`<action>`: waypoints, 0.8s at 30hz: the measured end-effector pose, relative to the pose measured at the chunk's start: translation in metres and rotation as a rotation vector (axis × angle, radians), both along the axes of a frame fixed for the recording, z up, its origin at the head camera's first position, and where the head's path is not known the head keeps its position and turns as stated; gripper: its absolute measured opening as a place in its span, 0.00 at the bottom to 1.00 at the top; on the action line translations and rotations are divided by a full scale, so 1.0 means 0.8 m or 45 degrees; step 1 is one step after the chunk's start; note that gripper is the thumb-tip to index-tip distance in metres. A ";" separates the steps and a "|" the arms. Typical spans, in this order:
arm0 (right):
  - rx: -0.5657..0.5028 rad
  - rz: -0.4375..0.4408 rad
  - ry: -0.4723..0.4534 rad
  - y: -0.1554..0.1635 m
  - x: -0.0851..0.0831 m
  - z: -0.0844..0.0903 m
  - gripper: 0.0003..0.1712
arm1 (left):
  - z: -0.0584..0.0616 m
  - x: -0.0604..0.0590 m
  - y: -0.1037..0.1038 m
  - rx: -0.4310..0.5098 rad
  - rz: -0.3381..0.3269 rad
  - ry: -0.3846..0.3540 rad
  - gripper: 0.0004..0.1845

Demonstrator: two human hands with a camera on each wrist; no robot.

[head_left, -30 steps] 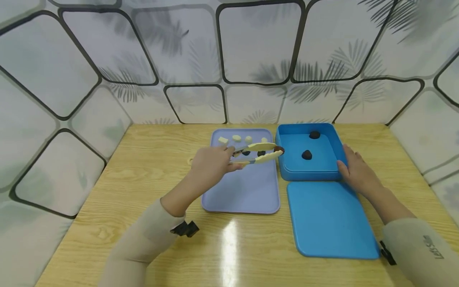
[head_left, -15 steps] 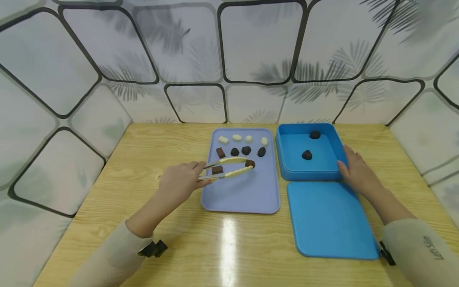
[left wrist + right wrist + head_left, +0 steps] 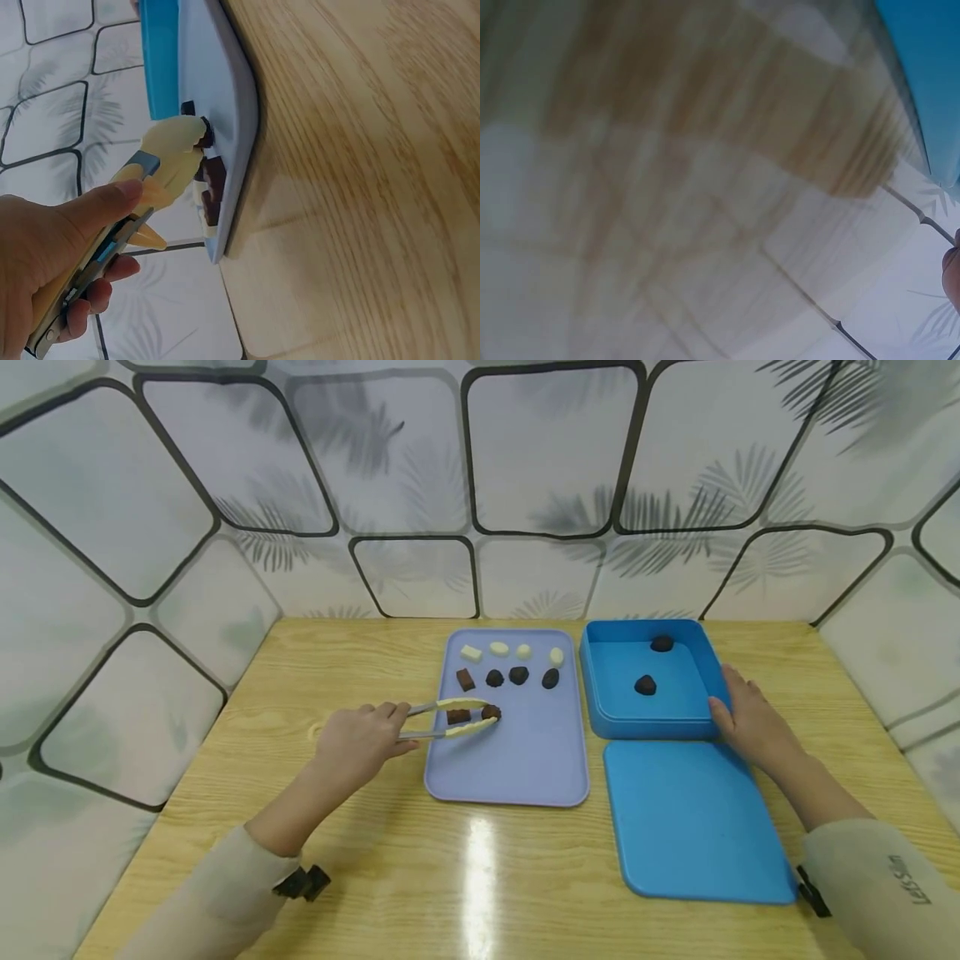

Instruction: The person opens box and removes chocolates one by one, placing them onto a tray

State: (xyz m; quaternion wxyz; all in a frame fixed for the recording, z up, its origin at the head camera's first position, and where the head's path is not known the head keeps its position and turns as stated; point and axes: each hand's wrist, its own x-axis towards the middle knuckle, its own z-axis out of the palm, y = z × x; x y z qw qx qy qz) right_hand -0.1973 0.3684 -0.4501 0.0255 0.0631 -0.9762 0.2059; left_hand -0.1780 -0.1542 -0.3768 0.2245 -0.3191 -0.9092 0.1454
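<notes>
A person's left hand (image 3: 352, 750) grips a pair of cream-tipped tongs (image 3: 442, 719) over the near left part of a lilac tray (image 3: 517, 760) on a wooden table (image 3: 360, 860). The tong tips close round a dark round chocolate (image 3: 491, 712), which sits low over the tray surface just beside a brown square piece (image 3: 458, 716); whether the gripped chocolate touches the tray cannot be told. The left wrist view shows the thumb and curled fingers (image 3: 90, 300) clamped on the tong handles, the tips pinching the dark piece at the tray's edge.

Along the tray's far end lie a row of four pale sweets (image 3: 513, 652) and, just nearer, a row of four dark ones (image 3: 507, 677).

The right hand (image 3: 750, 718) rests against the right wall of an open blue box (image 3: 697, 714), fingers lying fairly straight along it. Two dark chocolates (image 3: 652, 664) lie inside the box, well apart from each other. The box's flat blue lid (image 3: 693, 818) lies on the table just in front of it. The right wrist view is blurred, showing only table grain and a sliver of blue.
</notes>
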 end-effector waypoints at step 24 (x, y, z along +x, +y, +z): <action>0.009 0.000 -0.002 -0.001 0.001 0.002 0.38 | -0.005 -0.011 0.005 0.157 -0.022 -0.048 0.50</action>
